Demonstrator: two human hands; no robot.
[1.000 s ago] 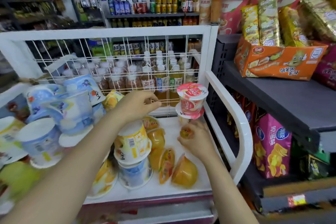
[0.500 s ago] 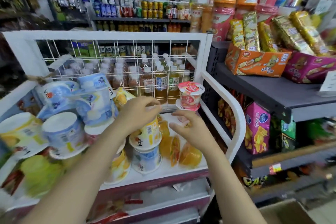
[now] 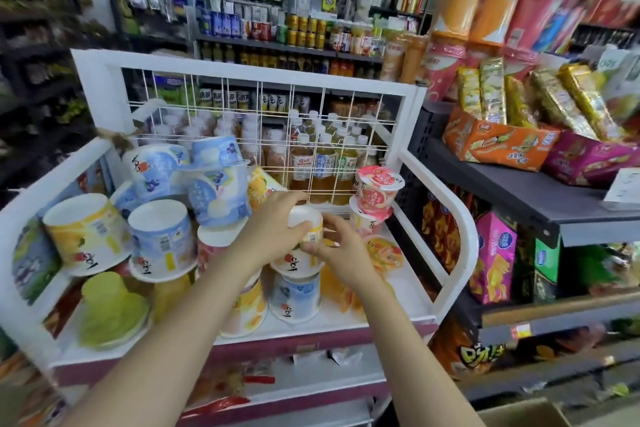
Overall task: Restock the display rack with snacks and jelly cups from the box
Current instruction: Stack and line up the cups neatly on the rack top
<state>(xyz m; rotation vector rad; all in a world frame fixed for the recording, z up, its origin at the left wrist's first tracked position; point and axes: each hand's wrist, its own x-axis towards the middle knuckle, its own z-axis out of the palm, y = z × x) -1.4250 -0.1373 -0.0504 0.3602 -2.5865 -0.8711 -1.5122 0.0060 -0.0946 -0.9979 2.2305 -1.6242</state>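
Observation:
A white display rack (image 3: 446, 215) holds piled jelly cups. My left hand (image 3: 277, 222) grips the top of an upside-down yellow jelly cup (image 3: 304, 251) that sits on a blue-and-white cup (image 3: 294, 295). My right hand (image 3: 341, 243) touches the same yellow cup from the right side. Two pink cups (image 3: 375, 192) stand stacked at the rack's back right corner. Small orange jelly cups (image 3: 386, 253) lie on the rack floor to the right of my hands. Blue and yellow cups (image 3: 159, 243) are heaped at the left. A corner of a cardboard box (image 3: 526, 412) shows at the bottom right.
A wire grid (image 3: 277, 135) backs the rack, with drink bottles behind it. A dark shelf (image 3: 519, 191) at the right carries an orange snack carton (image 3: 498, 142) and a pink one. Snack bags (image 3: 495, 253) hang below it.
The view has pulled back and swung left. My right hand rose from the small orange cups on the rack floor to the yellow cup. My left hand stays on that cup's top.

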